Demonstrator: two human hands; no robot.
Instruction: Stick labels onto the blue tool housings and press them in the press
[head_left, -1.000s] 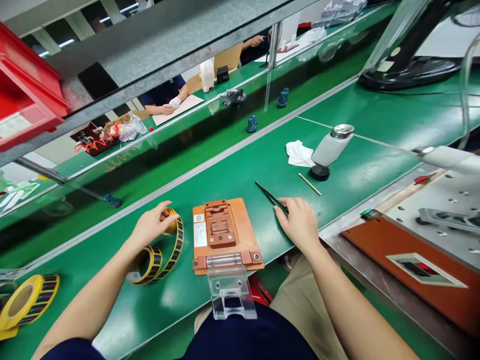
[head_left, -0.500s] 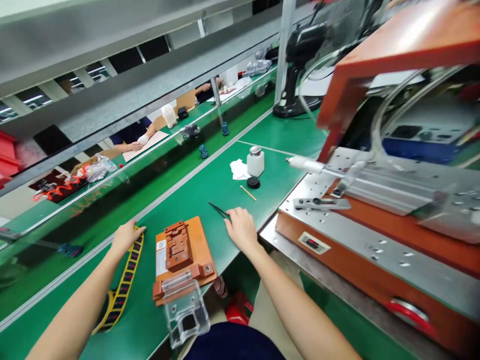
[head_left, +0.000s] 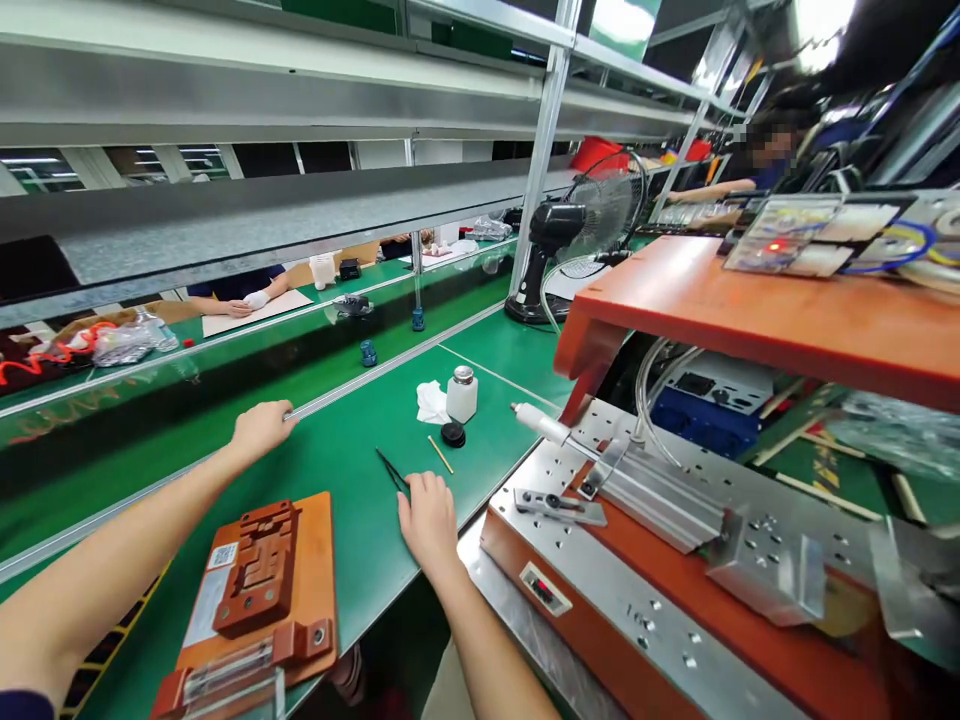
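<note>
My right hand rests on the green bench, its fingers closed round the end of black tweezers. Up at the metal rail by the bench's back edge is my left hand, fingers together; whether it holds anything is hidden. Below and between the hands lies an orange fixture with a brown block and a clear hinged cover, partly cut off by the frame. A yellow-edged strip with dark cells shows beneath my left forearm.
Beyond the tweezers are a wooden stick, black lid, white bottle and white tissue. An orange machine with a metal plate fills the right. A black fan stands behind. Other people's hands work across the line.
The view has turned right and levelled. My left hand has left the end of the yellow strip and moved toward the rail. My right hand still holds the tweezers.
</note>
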